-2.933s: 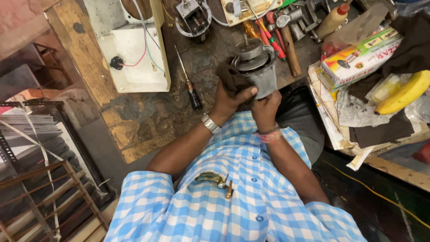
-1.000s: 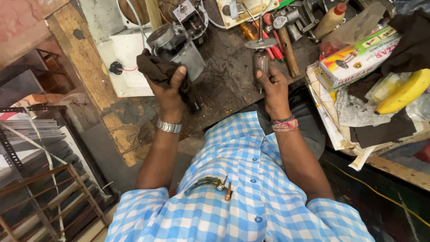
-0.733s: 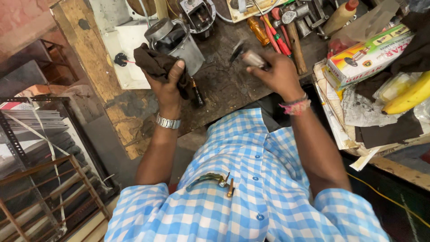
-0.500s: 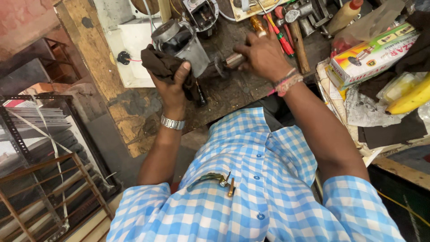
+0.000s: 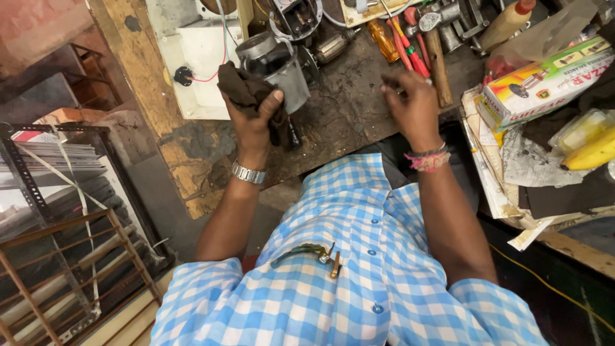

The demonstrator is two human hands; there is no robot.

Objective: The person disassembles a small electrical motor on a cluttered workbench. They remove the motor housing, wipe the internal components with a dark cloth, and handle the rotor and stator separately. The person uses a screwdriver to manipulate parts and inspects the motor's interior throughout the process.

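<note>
One motor housing (image 5: pixel 275 61), one rag (image 5: pixel 246 93), perhaps three screwdrivers (image 5: pixel 400 41).

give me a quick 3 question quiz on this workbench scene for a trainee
1. True or false: the left hand grips the grey metal motor housing through a dark brown cloth.
2. Multiple choice: where is the right hand?
A. on the yellow banana
B. low over the dark worn benchtop, beside the wooden-handled hammer
C. inside the white electrical box
3. Fill in: a silver metal ____ sits on the left wrist.

Key: 1 true; 2 B; 3 watch. Whether the right fingers hold anything small cannot be told.
</note>
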